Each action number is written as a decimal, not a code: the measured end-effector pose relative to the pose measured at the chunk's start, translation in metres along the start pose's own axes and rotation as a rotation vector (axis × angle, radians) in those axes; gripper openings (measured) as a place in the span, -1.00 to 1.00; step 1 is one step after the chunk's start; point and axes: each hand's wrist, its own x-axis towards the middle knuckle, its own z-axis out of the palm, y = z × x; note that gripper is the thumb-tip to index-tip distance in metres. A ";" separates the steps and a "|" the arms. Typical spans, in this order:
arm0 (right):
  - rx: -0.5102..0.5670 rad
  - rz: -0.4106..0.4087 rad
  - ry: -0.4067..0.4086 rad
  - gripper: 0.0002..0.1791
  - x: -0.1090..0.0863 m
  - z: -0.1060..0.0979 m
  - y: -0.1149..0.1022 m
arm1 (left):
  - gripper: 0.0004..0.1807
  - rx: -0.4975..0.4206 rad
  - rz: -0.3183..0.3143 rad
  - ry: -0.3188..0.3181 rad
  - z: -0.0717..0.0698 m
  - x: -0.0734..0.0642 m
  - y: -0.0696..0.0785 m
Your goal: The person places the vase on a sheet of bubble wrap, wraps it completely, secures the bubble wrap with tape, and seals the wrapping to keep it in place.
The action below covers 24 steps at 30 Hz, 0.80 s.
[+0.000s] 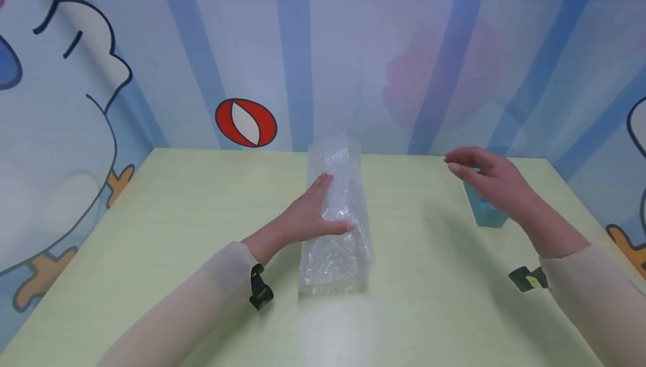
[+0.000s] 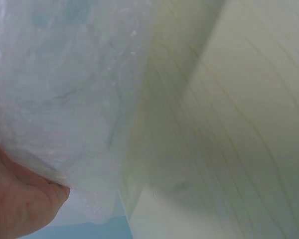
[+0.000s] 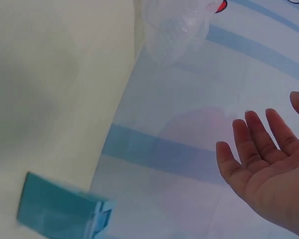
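A long clear bubble-wrap bag (image 1: 337, 260) lies lengthwise at the middle of the table. My left hand (image 1: 308, 216) holds it from the left, thumb and fingers spread over its upper side. In the left wrist view, the bubble wrap (image 2: 65, 94) creases beside the left hand (image 2: 25, 199). Off to the right, my right hand (image 1: 497, 182) is raised with nothing in it, partly covering a small teal box (image 1: 489, 216). The right wrist view shows the right hand (image 3: 274, 174) palm up with fingers apart from the teal box (image 3: 57, 206).
The pale yellow-green table (image 1: 202, 198) ends at a blue striped wall (image 1: 353, 47) with printed cartoon figures. A red and white oval (image 1: 245, 123) is printed on the wall behind the table. Dark straps (image 1: 259, 288) sit at both wrists.
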 end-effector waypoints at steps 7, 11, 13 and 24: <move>0.177 0.039 0.105 -0.56 -0.026 -0.005 0.040 | 0.24 -0.001 0.000 -0.002 0.001 0.000 0.001; 0.226 0.068 0.152 -0.56 -0.037 -0.003 0.061 | 0.25 -0.001 -0.009 -0.001 0.001 -0.001 0.001; 0.238 0.103 0.173 -0.55 -0.041 -0.002 0.071 | 0.25 0.000 -0.008 0.000 0.000 -0.001 0.002; 0.286 0.477 0.076 -0.17 -0.056 0.000 0.119 | 0.25 -0.001 -0.008 0.002 0.001 -0.001 0.001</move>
